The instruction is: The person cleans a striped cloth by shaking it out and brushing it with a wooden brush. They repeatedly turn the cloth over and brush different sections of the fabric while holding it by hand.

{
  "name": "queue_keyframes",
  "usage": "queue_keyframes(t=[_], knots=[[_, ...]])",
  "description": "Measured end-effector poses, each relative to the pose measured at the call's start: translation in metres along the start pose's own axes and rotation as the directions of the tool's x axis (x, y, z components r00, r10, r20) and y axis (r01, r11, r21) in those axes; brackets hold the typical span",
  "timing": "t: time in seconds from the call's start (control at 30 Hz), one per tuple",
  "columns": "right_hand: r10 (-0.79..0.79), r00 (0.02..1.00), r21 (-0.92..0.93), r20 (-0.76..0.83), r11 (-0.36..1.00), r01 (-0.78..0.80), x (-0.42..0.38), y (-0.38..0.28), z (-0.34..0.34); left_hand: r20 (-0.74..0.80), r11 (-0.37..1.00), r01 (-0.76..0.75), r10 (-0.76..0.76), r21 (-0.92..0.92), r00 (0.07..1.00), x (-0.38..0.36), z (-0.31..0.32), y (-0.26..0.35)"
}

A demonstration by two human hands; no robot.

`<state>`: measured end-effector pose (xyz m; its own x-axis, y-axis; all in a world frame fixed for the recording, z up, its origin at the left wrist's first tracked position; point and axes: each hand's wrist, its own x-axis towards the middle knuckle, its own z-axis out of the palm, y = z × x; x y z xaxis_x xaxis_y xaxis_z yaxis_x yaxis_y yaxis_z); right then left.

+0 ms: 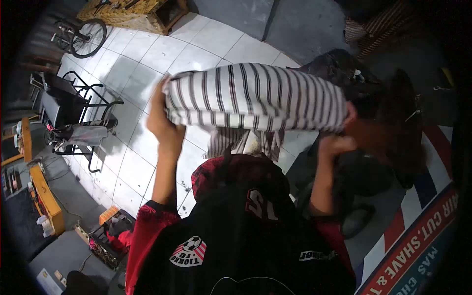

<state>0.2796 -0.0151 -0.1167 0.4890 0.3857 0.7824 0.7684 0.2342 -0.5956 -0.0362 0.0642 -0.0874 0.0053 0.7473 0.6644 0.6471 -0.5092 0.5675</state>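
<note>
A white cloth with dark stripes (255, 96) is stretched sideways between my two hands, bulging and folded over in front of my chest. My left hand (164, 113) grips its left end, the fingers partly hidden behind the fabric. At the other end my right hand (341, 135) is closed on the cloth, somewhat blurred. More striped fabric (221, 142) hangs below the bulge, beside a pale spotted patch. Just right of my right hand is a blurred dark brown shape (388, 140) that I cannot make out.
A black-framed chair (64, 105) stands to the left on white floor tiles (132, 152), with a bicycle wheel (88, 38) beyond. A wooden table (132, 17) is at the back. A lettered sign (418, 246) rises at lower right; a wooden shelf (46, 201) is at lower left.
</note>
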Motion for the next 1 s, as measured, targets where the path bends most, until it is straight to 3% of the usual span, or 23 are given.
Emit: queue_keyframes(t=[0.03, 0.07, 0.1, 0.13, 0.17, 0.23, 0.33, 0.37, 0.4, 0.43, 0.47, 0.5, 0.53, 0.57, 0.63, 0.7, 0.77, 0.83, 0.87, 0.9, 0.93, 0.97, 1.0], knots=[[0.053, 0.977, -0.09, 0.207, 0.995, -0.034, -0.035, 0.019, -0.007, 0.0, 0.992, -0.122, 0.122, 0.015, 0.992, -0.03, 0.015, -0.029], [0.118, 0.91, -0.183, 0.398, 0.982, -0.048, -0.085, 0.042, -0.02, 0.34, 0.995, 0.037, -0.066, 0.092, 0.938, -0.059, 0.019, -0.043], [0.199, 0.802, -0.277, 0.564, 0.96, -0.043, -0.113, 0.051, -0.033, 0.621, 0.964, 0.157, -0.26, 0.216, 0.74, -0.094, 0.021, -0.058], [0.656, 0.303, -0.674, 0.692, 0.737, -0.055, -0.122, 0.038, -0.037, 0.883, 0.915, 0.038, -0.397, 0.401, 0.249, -0.139, 0.032, -0.099], [0.724, 0.127, -0.726, 0.678, 0.687, -0.038, -0.156, 0.057, -0.05, 0.998, 0.969, -0.244, -0.036, 0.046, 0.048, -0.219, 0.03, -0.162], [0.773, -0.239, -0.791, 0.587, 0.611, 0.034, -0.198, 0.082, -0.074, 0.964, 0.945, -0.318, -0.013, -0.076, -0.267, -0.239, 0.015, -0.16], [0.636, 0.088, -0.636, 0.767, 0.771, -0.022, -0.181, 0.093, -0.062, 0.935, 0.911, -0.407, -0.078, -0.074, -0.346, -0.279, 0.021, -0.233], [0.674, 0.064, -0.671, 0.736, 0.738, -0.066, -0.141, 0.071, -0.044, 0.994, 0.98, -0.171, -0.105, 0.097, -0.04, -0.215, 0.021, -0.187], [0.686, 0.176, -0.672, 0.706, 0.727, -0.14, -0.117, 0.059, -0.031, 0.935, 0.95, 0.118, -0.307, 0.29, 0.179, -0.156, 0.014, -0.14], [0.639, 0.304, -0.636, 0.707, 0.762, -0.122, -0.102, 0.062, -0.02, 0.826, 0.929, 0.289, -0.346, 0.233, 0.445, -0.134, 0.021, -0.134], [0.581, 0.41, -0.611, 0.703, 0.788, -0.068, -0.083, 0.057, -0.011, 0.683, 0.922, 0.24, -0.386, 0.303, 0.62, -0.104, 0.029, -0.115], [0.584, 0.522, -0.611, 0.621, 0.779, -0.145, -0.062, 0.048, 0.0, 0.53, 0.934, 0.317, -0.355, 0.164, 0.77, -0.074, 0.034, -0.093], [0.48, 0.666, -0.509, 0.571, 0.844, -0.172, -0.041, 0.041, 0.005, 0.476, 0.914, 0.333, -0.405, 0.232, 0.781, -0.038, 0.029, -0.058], [0.342, 0.806, -0.436, 0.483, 0.892, -0.117, -0.025, 0.03, 0.005, 0.339, 0.939, 0.314, -0.344, 0.142, 0.876, -0.019, 0.025, -0.036], [0.099, 0.959, -0.3, 0.266, 0.954, -0.016, 0.0, 0.007, 0.003, 0.19, 0.963, 0.269, -0.259, -0.026, 0.947, 0.004, 0.013, -0.004], [-0.071, 0.997, -0.163, 0.026, 0.984, 0.074, 0.011, -0.014, 0.002, 0.034, 0.981, 0.108, -0.104, -0.162, 0.994, 0.006, 0.012, 0.005], [0.123, 0.991, 0.12, 0.043, 0.985, -0.128, -0.018, -0.006, -0.005, -0.013, 0.996, -0.021, 0.02, -0.088, 1.0, -0.015, 0.018, 0.001], [0.001, 0.982, 0.015, 0.19, 1.0, -0.004, -0.072, 0.029, -0.011, 0.278, 0.983, 0.115, -0.071, -0.146, 0.958, -0.055, 0.03, -0.025], [0.321, 0.843, -0.301, 0.431, 0.932, -0.201, -0.101, 0.03, -0.021, 0.592, 0.968, 0.246, -0.222, 0.042, 0.775, -0.076, 0.03, -0.037], [0.753, 0.29, -0.693, 0.59, 0.657, -0.296, -0.125, 0.045, -0.027, 0.85, 0.914, 0.166, -0.406, 0.37, 0.335, -0.117, 0.043, -0.079], [0.674, 0.324, -0.572, 0.664, 0.736, -0.362, -0.162, 0.049, -0.037, 0.932, 0.938, 0.041, -0.347, 0.345, 0.102, -0.134, 0.04, -0.092], [0.696, 0.014, -0.69, 0.718, 0.715, -0.115, -0.208, 0.083, -0.053, 0.943, 0.954, -0.072, -0.299, 0.292, -0.143, -0.149, 0.029, -0.098], [0.457, -0.191, -0.44, 0.868, 0.889, 0.127, -0.258, 0.127, -0.073, 0.885, 0.963, -0.169, -0.261, 0.211, -0.385, -0.173, 0.017, -0.112]])
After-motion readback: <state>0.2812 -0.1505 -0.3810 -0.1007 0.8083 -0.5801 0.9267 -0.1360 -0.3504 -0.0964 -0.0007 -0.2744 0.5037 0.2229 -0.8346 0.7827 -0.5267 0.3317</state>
